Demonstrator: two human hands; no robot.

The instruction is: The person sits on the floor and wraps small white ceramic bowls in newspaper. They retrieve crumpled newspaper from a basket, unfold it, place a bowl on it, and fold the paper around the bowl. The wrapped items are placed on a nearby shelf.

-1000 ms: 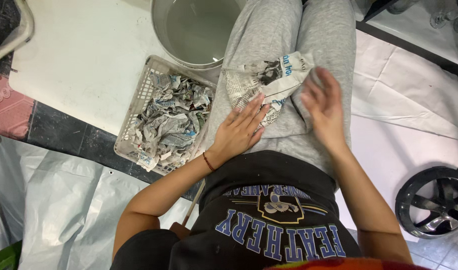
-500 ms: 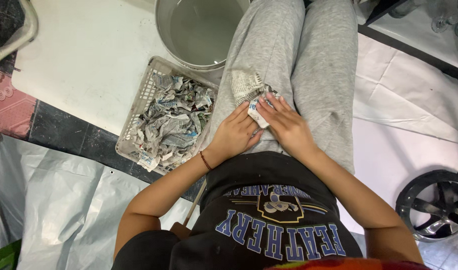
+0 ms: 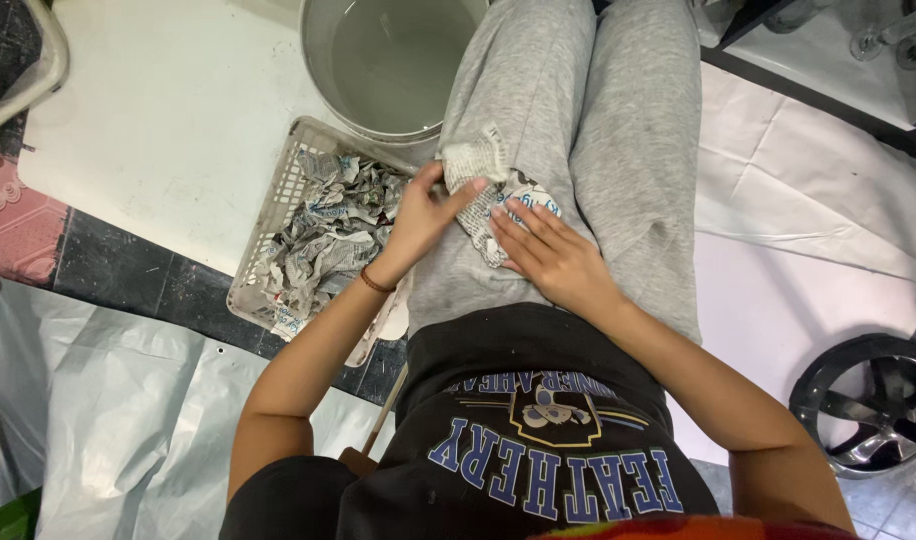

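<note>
Fingers on the left hand were pinched together on the upper edge of a crumpled piece of newspaper, thumb and fingertips clamped on it around the paper's 9 o'clock side. Right hand was lying flat over the lower part of that same paper, fingers stretched out and slightly apart, pressing it down onto the lap rather than gripping it. So the paper sat on the left thigh of the grey sweatpants, scrunched into a smallish wad, partly hidden under both hands.

At about 9 o'clock from the hands, just beside the thigh, was a white plastic basket full of crumpled newspaper scraps; the left wrist, with a thin reddish bracelet on it, hung over its near corner. At 11 o'clock, touching the basket's far edge as far as I could tell, stood a round grey bucket with cloudy water inside. Both sat on a white board on the floor, with translucent plastic sheeting spread at 8 o'clock. Over at 4 o'clock, well apart from everything, was a black wheel. Person wore a dark sweatshirt with blue lettering.
</note>
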